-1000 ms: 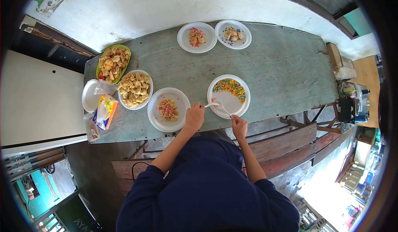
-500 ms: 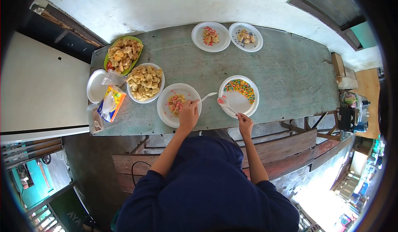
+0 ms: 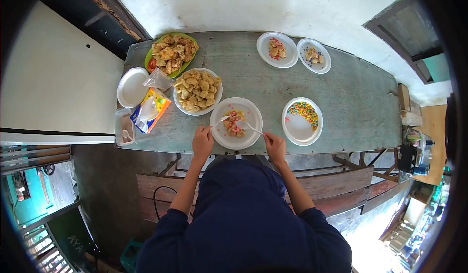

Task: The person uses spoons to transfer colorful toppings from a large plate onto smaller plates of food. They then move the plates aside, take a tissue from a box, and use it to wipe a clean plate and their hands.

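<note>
- My left hand [image 3: 202, 144] has its grip closed around a white plastic utensil [image 3: 220, 120], can't tell if it's a spoon or a fork, with the tip over the left side of the white plate [image 3: 248, 134] right in front of me at the near edge of the table [image 3: 351, 102].
- My right hand [image 3: 275, 146] is clenched on a second white utensil [image 3: 250, 126], and its tip sits on the food pile [image 3: 234, 123] in the middle of that plate.
- The food pile looks like yellowish chunks with pink bits on top.
- Just right of my plate there's another white plate with colorful sprinkles [image 3: 306, 112] heaped on its far half.
- Left of my plate is a white plate of pale fried pieces [image 3: 197, 90], and behind that, at the far left corner, a green plate of browner fried stuff [image 3: 171, 53].
- 2 small plates with topped pieces [image 3: 276, 48] [image 3: 313, 55] sit side by side along the far edge.
- At the left end: an empty-looking white plate [image 3: 130, 87], a clear plastic bag [image 3: 157, 81], and a yellow and blue packet [image 3: 150, 110].
</note>
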Motion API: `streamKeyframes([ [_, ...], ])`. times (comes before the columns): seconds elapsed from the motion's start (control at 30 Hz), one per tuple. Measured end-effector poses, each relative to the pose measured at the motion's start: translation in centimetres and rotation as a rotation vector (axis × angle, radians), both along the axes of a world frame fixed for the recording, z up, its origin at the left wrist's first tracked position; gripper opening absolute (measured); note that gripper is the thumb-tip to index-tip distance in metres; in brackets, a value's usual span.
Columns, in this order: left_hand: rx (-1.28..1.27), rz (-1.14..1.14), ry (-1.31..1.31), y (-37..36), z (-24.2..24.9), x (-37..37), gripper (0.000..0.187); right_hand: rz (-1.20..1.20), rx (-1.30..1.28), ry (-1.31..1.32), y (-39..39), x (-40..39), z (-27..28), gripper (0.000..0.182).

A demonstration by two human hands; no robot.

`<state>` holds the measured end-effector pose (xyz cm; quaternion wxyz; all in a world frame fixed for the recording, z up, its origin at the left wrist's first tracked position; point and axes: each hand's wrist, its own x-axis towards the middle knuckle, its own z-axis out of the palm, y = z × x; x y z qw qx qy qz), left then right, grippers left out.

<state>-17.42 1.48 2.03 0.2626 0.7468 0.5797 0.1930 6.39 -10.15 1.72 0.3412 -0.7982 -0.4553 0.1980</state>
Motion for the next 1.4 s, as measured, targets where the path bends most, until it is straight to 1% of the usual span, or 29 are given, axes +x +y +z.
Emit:
streamKeyframes([
  [0.13, -0.018, -0.022, 0.000, 0.0, -0.5, -1.0, 0.019, 0.002, 0.092, -0.091, 0.3, -0.7, 0.9, 0.014],
  [0.17, -0.030, -0.040, 0.001, 0.1, -0.6, -1.0, 0.019, 0.001, 0.092, -0.094, 0.4, -0.7, 1.3, 0.014],
  [0.23, -0.037, -0.068, -0.014, 0.2, -0.7, -0.8, 0.019, 0.028, 0.038, -0.205, 0.5, -0.5, 1.9, 0.012],
  [0.37, -0.051, -0.156, -0.025, 0.3, -0.7, 0.3, 0.020, 0.000, 0.086, -0.291, 0.0, 1.8, 1.1, 0.013],
  [0.43, -0.075, -0.180, -0.027, 0.5, -0.1, 1.1, 0.021, -0.259, 0.222, -0.296, -0.5, 4.4, 0.4, 0.014],
  [0.47, -0.101, -0.201, -0.026, 0.6, 0.2, 1.6, 0.021, -0.336, 0.209, -0.340, -0.9, 5.7, 0.7, 0.016],
  [0.53, -0.086, -0.235, -0.038, 0.7, 0.2, 2.7, 0.022, -0.522, 0.169, -0.226, -2.3, 8.3, -0.2, 0.017],
  [0.57, -0.072, -0.260, -0.049, 0.7, 0.2, 3.4, 0.022, -0.528, 0.174, -0.229, -3.0, 9.5, -0.7, 0.017],
  [0.63, -0.055, -0.288, -0.071, 0.6, 0.5, 4.8, 0.023, -0.626, 0.084, -0.265, -4.4, 11.1, -1.8, 0.018],
  [0.67, -0.042, -0.311, -0.089, 0.5, 0.7, 5.5, 0.023, -0.628, 0.087, -0.265, -4.8, 11.4, -2.3, 0.018],
  [0.73, -0.055, -0.326, -0.079, 0.2, 1.0, 6.9, 0.023, -0.532, 0.053, -0.264, -5.7, 12.0, -3.1, 0.018],
  [0.8, -0.070, -0.345, -0.068, -0.2, 0.9, 8.1, 0.024, -0.522, 0.054, -0.254, -6.0, 11.7, -3.3, 0.018],
  [0.87, 0.026, -0.364, -0.108, -0.7, 0.1, 9.2, 0.022, -0.487, 0.038, -0.219, -6.3, 11.4, -3.5, 0.019],
  [0.9, 0.027, -0.367, -0.106, -0.9, -0.1, 9.8, 0.022, -0.491, 0.038, -0.216, -6.4, 11.3, -3.6, 0.019],
  [1.0, 0.034, -0.412, -0.057, -1.6, -0.2, 11.2, 0.022, -0.471, -0.045, -0.080, -6.8, 10.9, -4.0, 0.020],
  [1.03, 0.024, -0.417, -0.072, -1.8, -0.1, 11.6, 0.022, -0.463, -0.022, -0.043, -6.9, 11.0, -4.0, 0.021],
  [1.13, 0.003, -0.423, -0.095, -2.3, -0.3, 12.5, 0.022, -0.473, -0.064, 0.022, -7.4, 11.3, -4.0, 0.022],
  [1.23, -0.021, -0.421, -0.097, -2.5, -0.3, 13.0, 0.023, -0.459, 0.003, 0.021, -8.3, 11.4, -4.5, 0.022],
  [1.33, -0.036, -0.420, -0.086, -2.5, -0.1, 13.1, 0.024, -0.498, -0.038, 0.049, -8.9, 11.9, -4.0, 0.021],
  [1.4, -0.038, -0.424, -0.083, -2.6, -0.1, 13.0, 0.024, -0.517, -0.019, 0.048, -9.3, 12.4, -4.4, 0.021],
])
